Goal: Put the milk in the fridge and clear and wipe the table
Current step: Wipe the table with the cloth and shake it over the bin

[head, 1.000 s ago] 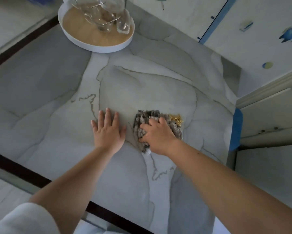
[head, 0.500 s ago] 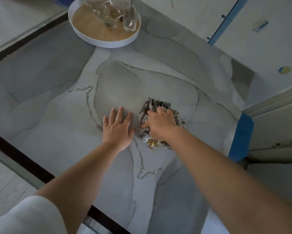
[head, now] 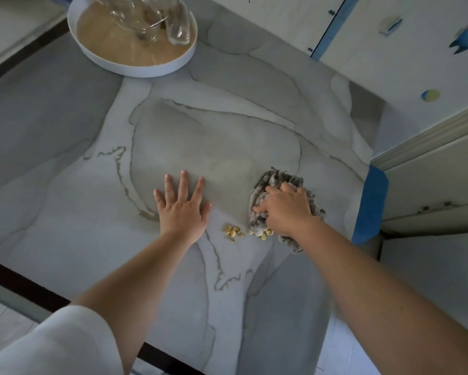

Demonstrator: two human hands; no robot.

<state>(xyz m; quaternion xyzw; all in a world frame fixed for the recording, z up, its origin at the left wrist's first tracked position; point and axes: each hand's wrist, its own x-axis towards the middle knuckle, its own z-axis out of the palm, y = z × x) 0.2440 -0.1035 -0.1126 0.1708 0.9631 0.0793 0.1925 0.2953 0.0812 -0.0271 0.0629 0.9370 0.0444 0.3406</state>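
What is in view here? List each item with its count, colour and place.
table: one, grey-white marble pattern, fills most of the view
tray: one, white rim and tan base, far left of the table
glasses: at least two, clear, on the tray, cut off by the frame
cloth: one, grey and shaggy, on the table near its right edge
crumbs: two small clusters, yellow, on the table by the cloth's near edge
corner guard: one, blue, on the table's right corner
stickers: about three, blue and yellow, far right beyond the table
sleeve: one, white, lower left
left hand: flat on the table, fingers spread
right hand: grips the cloth
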